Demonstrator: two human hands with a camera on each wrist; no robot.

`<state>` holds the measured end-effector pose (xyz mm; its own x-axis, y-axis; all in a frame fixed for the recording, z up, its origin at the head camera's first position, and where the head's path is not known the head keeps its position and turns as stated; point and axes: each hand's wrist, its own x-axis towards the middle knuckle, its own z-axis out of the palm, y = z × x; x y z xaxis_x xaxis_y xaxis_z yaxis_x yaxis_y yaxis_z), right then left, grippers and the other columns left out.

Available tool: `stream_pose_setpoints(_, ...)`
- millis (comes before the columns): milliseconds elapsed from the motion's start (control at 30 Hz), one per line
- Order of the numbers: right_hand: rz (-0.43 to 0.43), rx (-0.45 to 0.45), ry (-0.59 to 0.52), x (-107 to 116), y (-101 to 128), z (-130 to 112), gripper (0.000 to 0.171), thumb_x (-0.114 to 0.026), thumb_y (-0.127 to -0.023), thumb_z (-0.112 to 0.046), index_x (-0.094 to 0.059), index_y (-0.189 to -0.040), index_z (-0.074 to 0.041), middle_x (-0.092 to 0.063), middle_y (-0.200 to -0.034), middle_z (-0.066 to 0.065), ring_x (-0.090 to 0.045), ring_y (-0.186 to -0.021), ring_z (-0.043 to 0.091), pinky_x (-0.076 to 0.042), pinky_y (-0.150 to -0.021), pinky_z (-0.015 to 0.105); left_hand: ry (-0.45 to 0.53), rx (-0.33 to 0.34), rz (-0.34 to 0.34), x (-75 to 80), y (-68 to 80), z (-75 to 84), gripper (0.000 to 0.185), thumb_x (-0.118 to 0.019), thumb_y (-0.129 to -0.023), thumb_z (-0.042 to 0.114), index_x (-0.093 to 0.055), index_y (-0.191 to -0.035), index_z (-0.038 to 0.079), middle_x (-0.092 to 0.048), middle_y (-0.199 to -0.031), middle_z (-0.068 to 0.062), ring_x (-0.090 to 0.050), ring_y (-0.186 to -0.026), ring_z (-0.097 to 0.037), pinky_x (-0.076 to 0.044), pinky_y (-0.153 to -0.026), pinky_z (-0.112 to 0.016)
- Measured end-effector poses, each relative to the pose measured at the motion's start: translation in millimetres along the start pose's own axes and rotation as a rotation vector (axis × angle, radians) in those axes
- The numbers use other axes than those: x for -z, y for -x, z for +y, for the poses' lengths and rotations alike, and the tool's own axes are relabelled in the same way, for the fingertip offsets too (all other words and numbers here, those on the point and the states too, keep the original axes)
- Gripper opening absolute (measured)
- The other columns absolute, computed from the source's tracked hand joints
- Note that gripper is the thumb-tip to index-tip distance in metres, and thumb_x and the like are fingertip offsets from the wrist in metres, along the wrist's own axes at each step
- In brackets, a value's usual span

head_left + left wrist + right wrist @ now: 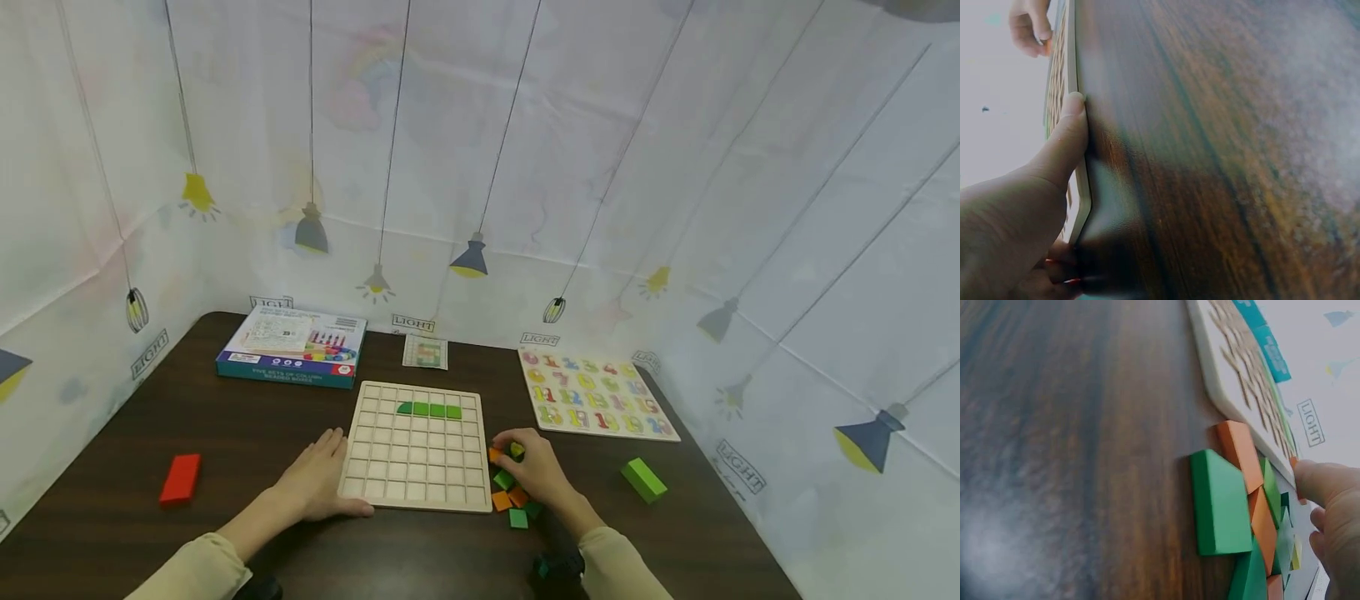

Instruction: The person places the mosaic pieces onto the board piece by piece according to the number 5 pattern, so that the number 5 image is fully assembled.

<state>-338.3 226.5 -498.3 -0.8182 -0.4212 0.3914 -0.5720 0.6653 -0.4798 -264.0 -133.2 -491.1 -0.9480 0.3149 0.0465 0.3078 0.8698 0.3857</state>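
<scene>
Head view shows a wooden grid board (415,447) lying flat on the dark brown surface (262,433), with a row of green tiles (430,409) in its top part; the left hand (318,483) rests against the board's left edge with fingers out straight, holding nothing, and the left wrist view shows the thumb (1066,140) pressed on that thin edge; the right hand (536,468) sits on a small pile of orange and green tiles (512,500) just beside the board's right edge; its fingers are curled down onto a piece at the top of the pile, and the grip looks like a pinch on one small tile, though the piece itself is mostly hidden. The tiles look like light, hard wood, flat and a bit smooth; I think they may slide on the surface, so pinching one by its two side edges seems best. Farther off lie a red block (180,478), a green block (643,480), a game box (292,346), a small card (425,351) and a number puzzle (596,395).
</scene>
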Motion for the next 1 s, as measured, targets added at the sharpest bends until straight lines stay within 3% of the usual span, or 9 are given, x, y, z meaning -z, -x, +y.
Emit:
stream_pose_setpoints(200,0.007,0.009,-0.081,-5,-4,-2,0.026,-0.073,-0.082,-0.006,-0.065,-0.107,-0.003,-0.065,-0.099,0.001,-0.062,-0.093,0.015,-0.052,-0.081,0.038,0.011,0.004,-0.01,-0.2,4.0,1.6,0.119,-0.071,-0.066,0.068,-0.032,-0.135,-0.02,-0.028,-0.142,-0.037,-0.025,-0.133,-0.049,-0.026,-0.104,-0.059)
stream_pose_setpoints(433,0.008,0.017,-0.066,-20,-20,-9,0.027,-0.073,-0.083,-0.008,-0.065,-0.108,-0.004,-0.064,-0.1,-0.001,-0.062,-0.091,0.012,-0.053,-0.076,0.029,-0.008,-0.003,-0.011,0.8,1.6,-0.8,0.118,-0.07,-0.067,0.069,-0.032,-0.136,-0.019,-0.028,-0.142,-0.036,-0.025,-0.133,-0.048,-0.026,-0.104,-0.058)
stream_pose_setpoints(667,0.014,0.107,-0.092,-30,-52,-32,0.025,-0.071,-0.085,-0.007,-0.064,-0.108,-0.001,-0.064,-0.099,0.005,-0.062,-0.089,0.017,-0.053,-0.075,0.031,-0.015,0.007,0.008,11.6,-2.5,-0.6,0.118,-0.07,-0.067,0.069,-0.03,-0.137,-0.018,-0.027,-0.143,-0.035,-0.024,-0.134,-0.047,-0.026,-0.105,-0.057)
stream_pose_setpoints(1000,-0.018,0.1,-0.087,-54,-69,-50,0.024,-0.068,-0.086,-0.003,-0.063,-0.109,0.001,-0.064,-0.1,0.008,-0.062,-0.092,0.02,-0.053,-0.075,0.028,0.0,0.007,-0.017,6.1,-0.3,0.7,0.12,-0.07,-0.066,0.07,-0.031,-0.137,-0.018,-0.027,-0.143,-0.035,-0.025,-0.134,-0.047,-0.025,-0.106,-0.056)
